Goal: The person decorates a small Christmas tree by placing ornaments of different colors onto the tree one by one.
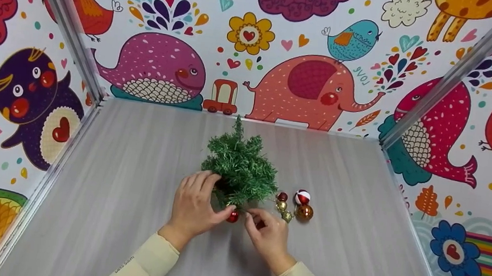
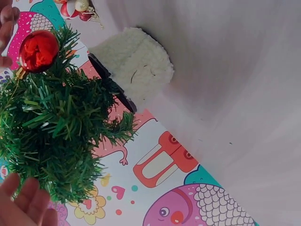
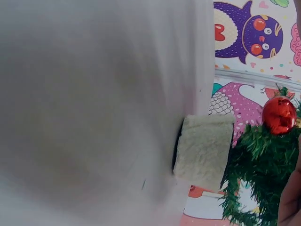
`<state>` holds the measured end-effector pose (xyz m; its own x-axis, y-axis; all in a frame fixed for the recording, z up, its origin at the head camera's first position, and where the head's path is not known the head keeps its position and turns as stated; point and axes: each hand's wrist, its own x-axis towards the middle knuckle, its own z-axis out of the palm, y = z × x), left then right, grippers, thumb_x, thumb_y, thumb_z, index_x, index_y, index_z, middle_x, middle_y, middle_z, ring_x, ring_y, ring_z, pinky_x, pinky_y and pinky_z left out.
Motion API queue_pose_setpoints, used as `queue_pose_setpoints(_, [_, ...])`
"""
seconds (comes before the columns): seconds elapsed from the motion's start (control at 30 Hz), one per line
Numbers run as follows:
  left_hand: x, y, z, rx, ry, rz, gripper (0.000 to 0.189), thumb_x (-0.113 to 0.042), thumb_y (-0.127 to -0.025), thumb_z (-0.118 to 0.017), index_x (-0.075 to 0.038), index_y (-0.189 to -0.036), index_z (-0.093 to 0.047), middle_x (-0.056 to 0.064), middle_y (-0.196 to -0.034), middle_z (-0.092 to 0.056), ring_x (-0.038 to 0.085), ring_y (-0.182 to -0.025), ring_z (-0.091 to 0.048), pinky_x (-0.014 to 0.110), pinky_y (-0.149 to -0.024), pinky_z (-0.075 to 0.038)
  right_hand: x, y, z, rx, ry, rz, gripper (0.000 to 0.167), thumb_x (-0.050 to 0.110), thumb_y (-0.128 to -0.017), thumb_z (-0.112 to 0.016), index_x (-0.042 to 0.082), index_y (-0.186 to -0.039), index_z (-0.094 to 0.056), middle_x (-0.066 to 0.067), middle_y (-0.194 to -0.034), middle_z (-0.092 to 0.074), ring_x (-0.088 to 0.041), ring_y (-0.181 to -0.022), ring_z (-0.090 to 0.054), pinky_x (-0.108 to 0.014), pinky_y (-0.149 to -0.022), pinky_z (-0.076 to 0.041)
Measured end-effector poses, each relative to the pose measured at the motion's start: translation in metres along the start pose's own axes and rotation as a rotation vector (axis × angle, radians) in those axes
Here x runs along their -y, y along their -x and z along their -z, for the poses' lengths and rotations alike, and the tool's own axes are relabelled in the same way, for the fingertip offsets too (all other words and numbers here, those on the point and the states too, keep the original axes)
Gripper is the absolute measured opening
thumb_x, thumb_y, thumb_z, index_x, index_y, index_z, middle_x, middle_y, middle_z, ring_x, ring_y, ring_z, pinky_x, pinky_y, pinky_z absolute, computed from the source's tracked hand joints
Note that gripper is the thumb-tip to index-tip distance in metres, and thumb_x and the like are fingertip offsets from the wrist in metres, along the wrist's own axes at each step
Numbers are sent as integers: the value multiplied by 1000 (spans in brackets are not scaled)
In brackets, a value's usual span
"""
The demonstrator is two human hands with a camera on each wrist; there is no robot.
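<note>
The left hand (image 1: 193, 203) rests loosely spread fingers against the bushy green tree (image 1: 243, 167); whether the right hand (image 1: 268, 235), at its near edge, pinches anything cannot be told. A glossy red bauble (image 2: 39, 51) with gold cap sits there. The fuzzy cream base (image 2: 138, 66), hidden in the head view, stands on the grey table (image 1: 134, 158)

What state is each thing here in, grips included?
Tree: upright on its base.
Base: standing on the table.
Red ball: at the tree's front; fastening unclear.
Striped ball: off the tree, lying loose.
Copper ball: off the tree, lying loose.
Small balls: grouped, off the tree.
Left grip: spread against the tree.
Right grip: curled; contents unclear.
</note>
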<state>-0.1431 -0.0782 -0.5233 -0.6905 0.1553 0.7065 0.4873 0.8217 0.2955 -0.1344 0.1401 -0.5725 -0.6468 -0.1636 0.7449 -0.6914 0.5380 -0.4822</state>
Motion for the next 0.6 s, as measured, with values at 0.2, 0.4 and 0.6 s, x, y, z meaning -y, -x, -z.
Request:
queue_pose_setpoints(0.2, [0,0,-3,-16,-15,40,97,-63,-65,-81,0,-133,-51,19,-139,-50,35,-127,-48,51,-101,-41,-15,9,12,72,104,0,9,10,-78,-76,17,-83,-73,16,-66,-64,4,-52,-55,-16,-46,-44])
queue_pose_setpoints(0.4, [-1,-2,-4,108,-31,128,124,-71,-65,-77,2,-153,-30,19,-158,-28,34,-146,-25,49,-115,-25,-30,16,24,176,175,-57,15,12,-79,-78,14,-93,-73,16,-72,-66,0,-57,-60,-20,-50,-48])
queue_pose_setpoints(0.6, [-2,-2,-5,207,-34,183,121,-71,-72,-72,3,-154,-26,21,-158,-29,34,-146,-25,49,-116,-24,-39,19,34,225,217,-103,21,14,-79,-79,14,-100,-72,10,-75,-68,-6,-60,-65,-23,-52,-51])
